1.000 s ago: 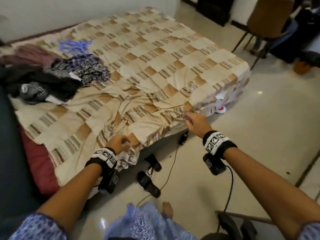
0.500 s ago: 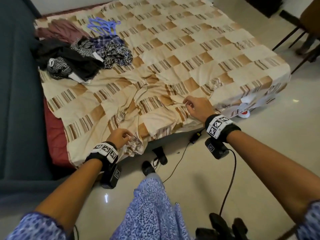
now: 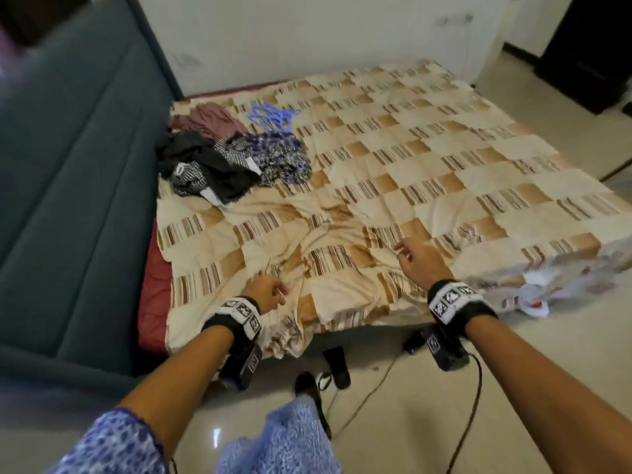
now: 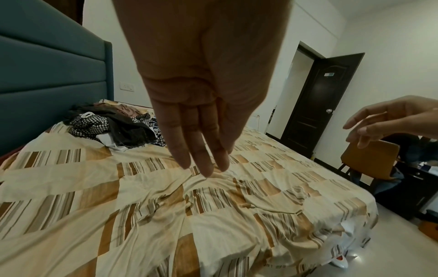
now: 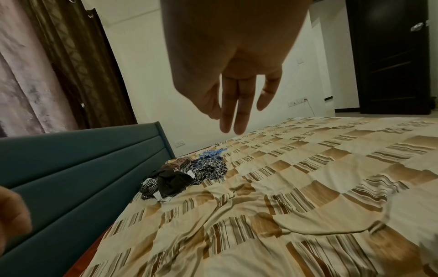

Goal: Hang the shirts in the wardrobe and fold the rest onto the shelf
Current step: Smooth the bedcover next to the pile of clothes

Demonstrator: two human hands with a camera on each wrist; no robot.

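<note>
both hands, left hand [image 3: 265, 291] and right hand [image 3: 419, 260], empty with fingers loosely spread above bedsheet [image 3: 427, 172] near edge; sorting not begun; next, reaching clothes pile [image 3: 232, 159] at headboard-side edge.

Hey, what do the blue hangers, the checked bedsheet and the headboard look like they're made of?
Blue hangers: probably plastic, thin moulded loops in one uniform colour.
Checked bedsheet: thin woven fabric, likely cotton, matte, creasing into soft folds near the hands.
Headboard: padded upholstery in teal with stitched horizontal channels; fabric or faux leather, can't tell which.
</note>
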